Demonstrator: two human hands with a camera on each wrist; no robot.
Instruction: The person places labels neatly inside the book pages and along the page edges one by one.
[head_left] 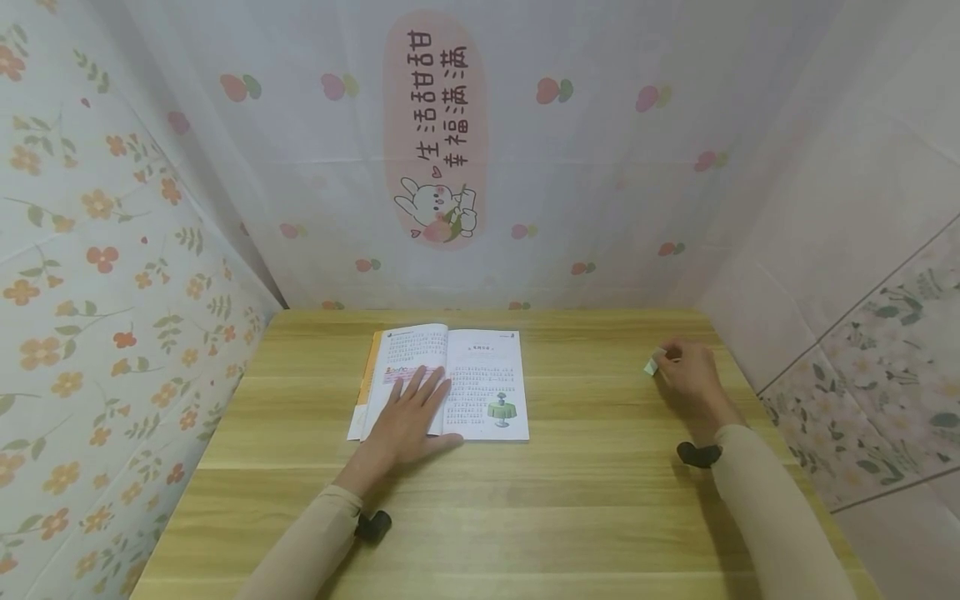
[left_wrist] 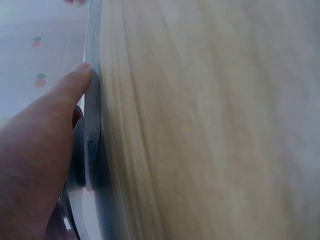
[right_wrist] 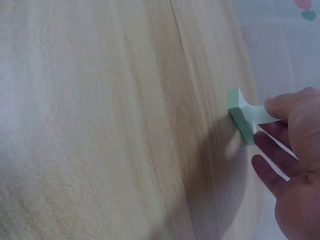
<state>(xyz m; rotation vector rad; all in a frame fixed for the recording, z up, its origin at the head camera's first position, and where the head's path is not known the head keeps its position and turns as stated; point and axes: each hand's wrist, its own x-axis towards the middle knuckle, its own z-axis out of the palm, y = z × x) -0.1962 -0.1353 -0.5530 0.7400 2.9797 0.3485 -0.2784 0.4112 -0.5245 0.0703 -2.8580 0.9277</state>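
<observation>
An open book (head_left: 483, 350) with printed text and a small green table picture lies toward the back of the table. My left hand (head_left: 411, 423) rests on it with spread fingers, mostly over the left page. In the left wrist view its thumb reaches along the book's edge (left_wrist: 92, 100). Over at the right, my right hand (head_left: 692, 371) pinches the lifted top sheet (right_wrist: 264, 115) of a small pale green sticky note pad (right_wrist: 240, 117) between thumb and finger. The pad is close to the tabletop; whether it touches is hard to tell.
The wooden table (head_left: 570, 500) has light grain. Behind it hangs a white curtain (head_left: 600, 183) with printed fruit and lettering. A floral sheet (head_left: 97, 292) borders the left side, and another patterned sheet (head_left: 900, 367) the right.
</observation>
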